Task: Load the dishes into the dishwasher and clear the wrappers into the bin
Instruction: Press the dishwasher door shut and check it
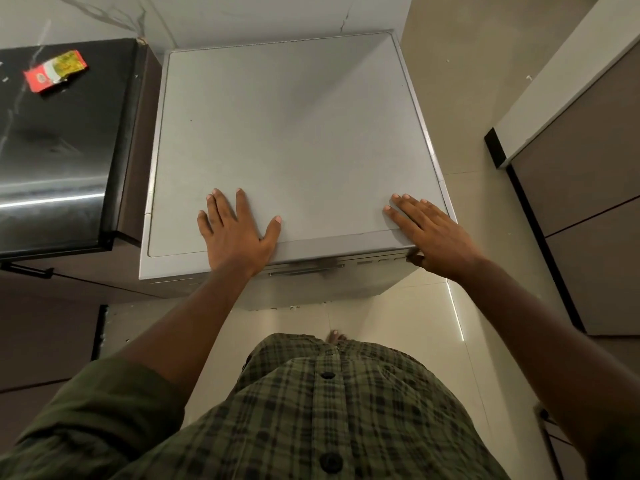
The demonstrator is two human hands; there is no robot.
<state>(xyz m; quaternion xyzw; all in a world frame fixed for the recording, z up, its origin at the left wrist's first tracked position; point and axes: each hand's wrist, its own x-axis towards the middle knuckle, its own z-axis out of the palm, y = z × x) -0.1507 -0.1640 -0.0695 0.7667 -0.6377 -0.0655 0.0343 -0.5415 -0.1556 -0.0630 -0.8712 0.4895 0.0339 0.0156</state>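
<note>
Fingers point(221, 206) of the left hand point(239, 233) lie straight and fanned out, flat on the grey top of the dishwasher point(287, 133) near its front edge. From the head camera, the right hand point(429, 230) rests at the front right corner, its fingers straight and close together on top, while its thumb seems to drop over the front edge; whether it hooks under anything I cannot tell. Neither hand holds anything.

Seen from the head view alone, the machine is a closed box whose door handle point(304, 270) runs left to right along the front face, just below the edge, at about 6 o'clock from the palms. That is the relation the next move hangs on, I'd say: both hands sit above the handle, and the left wrist is right beside it, so the left looks nearer.

A red and yellow wrapper point(55, 71) lies on the dark counter point(62, 150) at roughly 10 o'clock from the left hand, well apart, its long axis slanting up to the right. No dishes and no bin are in sight.
</note>
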